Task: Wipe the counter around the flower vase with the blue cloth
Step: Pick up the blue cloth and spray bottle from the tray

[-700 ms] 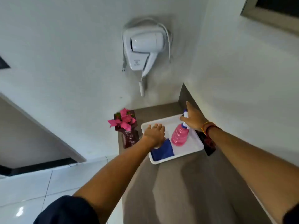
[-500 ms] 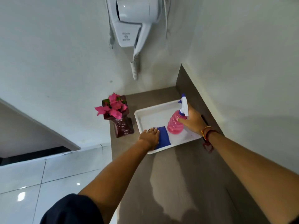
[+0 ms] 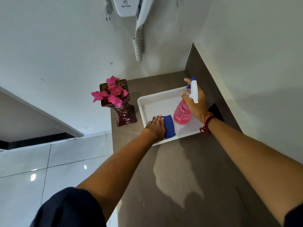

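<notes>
The blue cloth point(image 3: 169, 126) lies in the white tray point(image 3: 157, 100), with the left hand point(image 3: 155, 128) laid flat over its near edge; whether the fingers have pinched it is hidden. The right hand point(image 3: 196, 102) is wrapped around the pink spray bottle point(image 3: 182, 114). The flower vase point(image 3: 122, 110) stands just beside the tray, so a careless leftward swing of the cloth could tip it.

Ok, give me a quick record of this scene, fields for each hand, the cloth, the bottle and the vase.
left hand: flat on the cloth, in the tray
right hand: wrapped round the bottle neck
cloth: blue, folded, near left corner of tray
bottle: pink spray bottle, upright in tray
vase: dark red, pink flowers, on counter left of tray
</notes>
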Action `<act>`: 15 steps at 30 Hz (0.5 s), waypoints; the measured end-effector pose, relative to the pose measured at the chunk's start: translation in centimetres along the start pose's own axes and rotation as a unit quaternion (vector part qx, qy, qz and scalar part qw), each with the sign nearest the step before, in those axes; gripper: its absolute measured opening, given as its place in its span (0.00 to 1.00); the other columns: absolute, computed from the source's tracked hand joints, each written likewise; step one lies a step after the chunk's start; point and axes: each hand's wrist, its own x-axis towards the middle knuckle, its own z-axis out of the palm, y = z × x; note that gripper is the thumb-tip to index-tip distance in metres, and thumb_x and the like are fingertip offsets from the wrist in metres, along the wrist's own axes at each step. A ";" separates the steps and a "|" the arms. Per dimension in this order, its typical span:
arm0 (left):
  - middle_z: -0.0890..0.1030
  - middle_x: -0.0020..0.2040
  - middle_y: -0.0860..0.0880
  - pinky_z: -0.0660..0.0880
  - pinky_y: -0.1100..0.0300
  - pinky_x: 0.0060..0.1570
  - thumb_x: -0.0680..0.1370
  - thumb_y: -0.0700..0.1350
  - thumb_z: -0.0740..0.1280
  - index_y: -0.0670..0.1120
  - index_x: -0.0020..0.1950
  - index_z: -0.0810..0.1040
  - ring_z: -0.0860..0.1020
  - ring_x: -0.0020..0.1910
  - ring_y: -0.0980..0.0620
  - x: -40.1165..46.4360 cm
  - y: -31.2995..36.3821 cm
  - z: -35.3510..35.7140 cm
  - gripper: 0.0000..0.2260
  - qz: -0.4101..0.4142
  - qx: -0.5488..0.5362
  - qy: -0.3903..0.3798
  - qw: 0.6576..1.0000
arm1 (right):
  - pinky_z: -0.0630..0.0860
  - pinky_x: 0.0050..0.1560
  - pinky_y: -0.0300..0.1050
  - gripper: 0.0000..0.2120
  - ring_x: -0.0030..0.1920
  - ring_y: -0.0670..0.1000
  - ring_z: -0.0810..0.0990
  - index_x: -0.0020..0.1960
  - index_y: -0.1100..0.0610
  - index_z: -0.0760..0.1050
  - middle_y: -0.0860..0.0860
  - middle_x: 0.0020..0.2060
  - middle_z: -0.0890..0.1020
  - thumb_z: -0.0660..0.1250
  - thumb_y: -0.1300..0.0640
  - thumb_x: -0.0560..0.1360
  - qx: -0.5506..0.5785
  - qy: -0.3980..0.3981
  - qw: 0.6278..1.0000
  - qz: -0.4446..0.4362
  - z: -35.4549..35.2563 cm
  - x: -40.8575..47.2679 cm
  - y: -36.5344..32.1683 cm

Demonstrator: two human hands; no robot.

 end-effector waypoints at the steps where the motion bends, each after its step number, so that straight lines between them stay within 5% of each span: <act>1: 0.45 0.82 0.37 0.53 0.42 0.79 0.85 0.49 0.57 0.36 0.80 0.42 0.47 0.81 0.38 0.0 0.1 0.3 0.32 0.001 0.021 0.027 0.999 | 0.80 0.61 0.49 0.22 0.56 0.54 0.81 0.68 0.64 0.71 0.59 0.59 0.80 0.70 0.61 0.76 0.001 0.015 1.000 0.003 0.3 -0.1 0.2; 6: 0.52 0.80 0.32 0.57 0.38 0.77 0.86 0.43 0.56 0.33 0.79 0.48 0.53 0.79 0.33 0.9 0.6 1.5 0.27 -0.016 0.034 0.125 0.991 | 0.71 0.42 0.16 0.18 0.40 0.42 0.79 0.64 0.64 0.73 0.51 0.49 0.77 0.70 0.63 0.75 -0.005 0.064 0.998 -0.028 1.2 -0.4 1.3; 11: 0.49 0.80 0.32 0.54 0.37 0.77 0.82 0.54 0.63 0.33 0.79 0.46 0.50 0.80 0.33 2.0 0.1 1.4 0.39 -0.024 -0.023 0.123 0.992 | 0.69 0.41 0.14 0.19 0.39 0.42 0.78 0.64 0.65 0.73 0.49 0.50 0.77 0.69 0.65 0.74 -0.021 0.065 0.996 -0.049 1.3 -0.2 1.7; 15: 0.56 0.79 0.31 0.61 0.36 0.75 0.85 0.42 0.58 0.33 0.79 0.52 0.57 0.78 0.31 2.2 -0.1 1.2 0.26 -0.026 0.007 0.150 0.988 | 0.71 0.43 0.15 0.18 0.40 0.43 0.79 0.63 0.63 0.74 0.50 0.49 0.77 0.69 0.66 0.74 -0.010 0.073 0.996 -0.051 1.4 -0.1 1.4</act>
